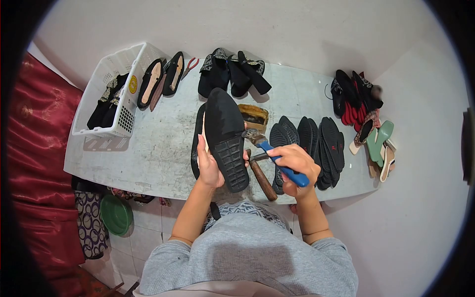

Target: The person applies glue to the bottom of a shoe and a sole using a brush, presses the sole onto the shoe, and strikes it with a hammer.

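We had two hands in view, and both were closed around something. Our left hand (pixel 210 171) gripped one black shoe (pixel 225 116) from its sides, above the near middle of the pale table (pixel 148 163), with its underside turned up: smooth and matte at the far part, ribbed in blocks at the near part. Our right hand (pixel 298 166) was closed on the smooth blue handle of one brush (pixel 289 171), whose rough brown head was at the right edge of the shoe. Under the shoe, to its left, one more dark piece (pixel 196 153) was partly hidden. Just right of the shoe lay one hammer (pixel 263 181) with a round wooden handle, and farther away one yellowish rectangular container (pixel 254 115) with dark stuff inside. To the right there were three groups of black textured soles (pixel 330 148); we could not count each sole. At the far left stood one white basket (pixel 101 99) of perforated plastic, and beside it two black shoes with beige insoles (pixel 151 84) and one pair of pliers (pixel 190 67) with red handles.
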Action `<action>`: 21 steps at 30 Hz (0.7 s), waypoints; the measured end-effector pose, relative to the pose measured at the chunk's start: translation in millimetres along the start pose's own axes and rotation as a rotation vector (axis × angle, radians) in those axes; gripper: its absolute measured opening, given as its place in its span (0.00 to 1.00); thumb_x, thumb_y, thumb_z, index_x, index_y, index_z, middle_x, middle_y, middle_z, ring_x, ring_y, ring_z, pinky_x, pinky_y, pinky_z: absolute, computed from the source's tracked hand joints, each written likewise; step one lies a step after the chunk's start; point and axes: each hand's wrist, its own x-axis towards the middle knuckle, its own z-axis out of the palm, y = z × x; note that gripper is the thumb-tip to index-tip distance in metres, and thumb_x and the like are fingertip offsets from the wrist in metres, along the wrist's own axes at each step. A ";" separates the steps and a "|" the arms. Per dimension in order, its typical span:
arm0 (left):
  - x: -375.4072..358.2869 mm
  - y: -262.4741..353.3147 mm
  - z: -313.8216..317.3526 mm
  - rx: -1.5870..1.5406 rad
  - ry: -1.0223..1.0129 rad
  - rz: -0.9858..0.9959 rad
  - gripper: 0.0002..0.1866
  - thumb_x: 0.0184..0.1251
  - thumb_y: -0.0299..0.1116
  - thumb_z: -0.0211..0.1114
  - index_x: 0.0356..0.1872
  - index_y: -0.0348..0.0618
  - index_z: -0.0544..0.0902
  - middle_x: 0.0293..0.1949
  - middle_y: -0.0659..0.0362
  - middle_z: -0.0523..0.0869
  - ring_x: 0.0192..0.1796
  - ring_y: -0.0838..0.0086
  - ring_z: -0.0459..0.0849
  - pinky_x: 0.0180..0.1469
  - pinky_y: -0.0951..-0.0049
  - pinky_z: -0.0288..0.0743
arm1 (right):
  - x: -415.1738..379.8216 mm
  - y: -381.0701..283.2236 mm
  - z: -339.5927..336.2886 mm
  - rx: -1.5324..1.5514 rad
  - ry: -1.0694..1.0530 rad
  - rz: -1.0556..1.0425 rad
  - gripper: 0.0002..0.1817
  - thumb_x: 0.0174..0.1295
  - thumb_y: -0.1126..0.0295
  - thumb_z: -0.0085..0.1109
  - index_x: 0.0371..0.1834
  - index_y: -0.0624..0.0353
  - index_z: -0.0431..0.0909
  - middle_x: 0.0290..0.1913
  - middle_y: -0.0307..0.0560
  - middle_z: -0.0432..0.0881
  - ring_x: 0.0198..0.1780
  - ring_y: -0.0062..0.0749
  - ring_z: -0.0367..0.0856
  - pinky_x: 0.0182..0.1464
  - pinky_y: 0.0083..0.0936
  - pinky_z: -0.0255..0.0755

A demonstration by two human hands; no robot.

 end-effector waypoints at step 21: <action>-2.7 -5.1 6.9 0.012 0.000 -0.124 0.46 0.64 0.70 0.25 0.60 0.35 0.67 0.37 0.48 0.82 0.36 0.66 0.83 0.40 0.67 0.79 | -13.8 4.8 -0.3 0.019 0.143 0.075 0.10 0.59 0.69 0.56 0.37 0.65 0.75 0.37 0.58 0.82 0.35 0.45 0.83 0.37 0.34 0.76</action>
